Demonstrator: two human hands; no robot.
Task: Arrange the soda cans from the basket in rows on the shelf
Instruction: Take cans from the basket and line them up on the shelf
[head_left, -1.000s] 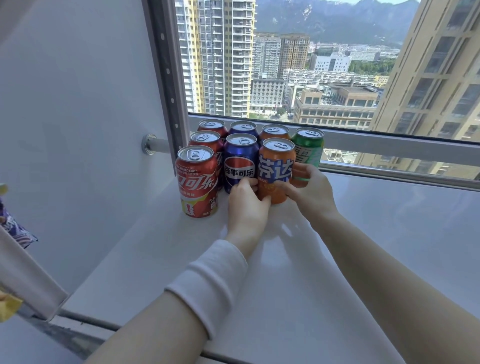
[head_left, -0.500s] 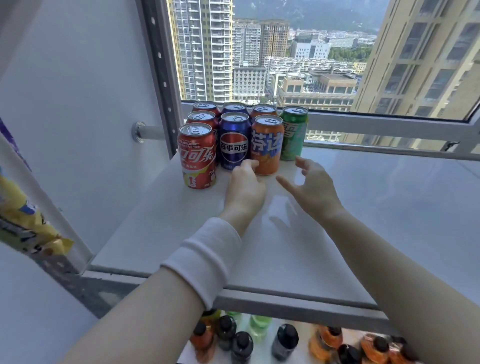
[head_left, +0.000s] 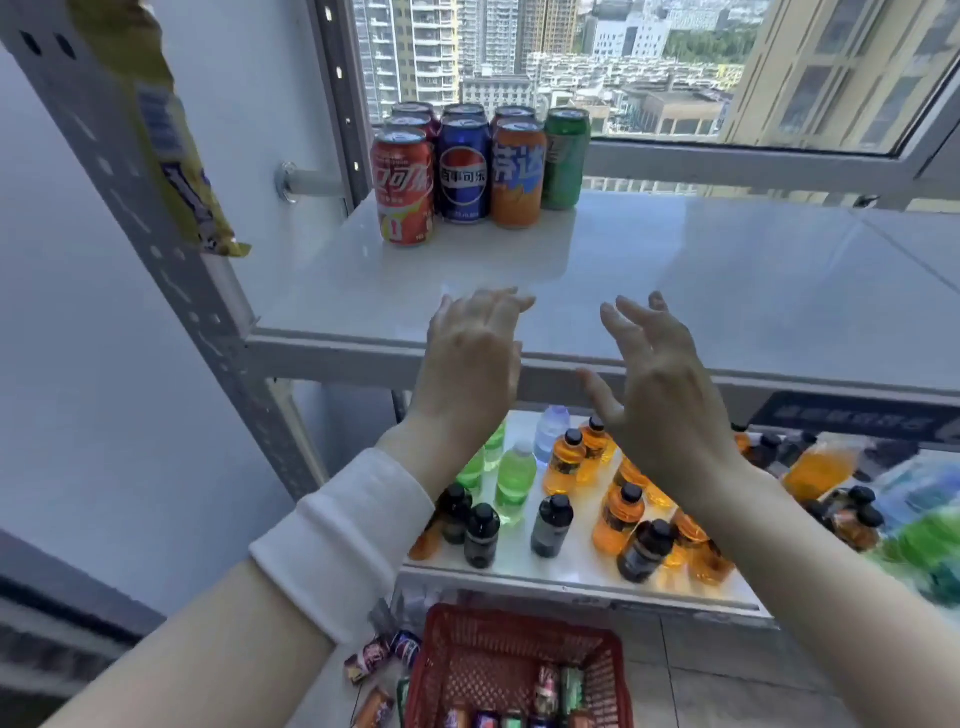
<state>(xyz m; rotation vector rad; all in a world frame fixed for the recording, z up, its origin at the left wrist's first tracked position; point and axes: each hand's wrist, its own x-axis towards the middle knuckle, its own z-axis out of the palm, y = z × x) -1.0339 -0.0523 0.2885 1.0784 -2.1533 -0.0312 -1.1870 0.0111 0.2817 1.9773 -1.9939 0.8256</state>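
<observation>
The soda cans stand in a tight cluster at the back left corner of the white shelf (head_left: 675, 291), close to the window frame (head_left: 727, 161); the red Coca-Cola can (head_left: 404, 195) is nearest the front, with the blue Pepsi can (head_left: 464, 174), the orange Fanta can (head_left: 518, 179) and the green can (head_left: 565, 158) stepping back to its right; everything to the right of the green can and in front of the cluster is bare shelf board, out to the front lip.

The left hand (head_left: 470, 358) and the right hand (head_left: 660, 384) hang over that front lip, apart from each other and well short of the cans; both are empty, with fingers spread and loosely bent.

Below, the red basket (head_left: 467, 654) sits on the floor in front of the lower shelf (head_left: 566, 571), which is crowded with drink bottles (head_left: 618, 514).

Behind the front cans only the tops of further cans show, their bodies hidden; the basket is cut off by the bottom edge, and the cans inside it (head_left: 558, 686) are too blurred to name; the shelf runs out of view at the right; a yellow snack packet (head_left: 171, 130) covers part of the perforated metal upright (head_left: 130, 218) at the left.
</observation>
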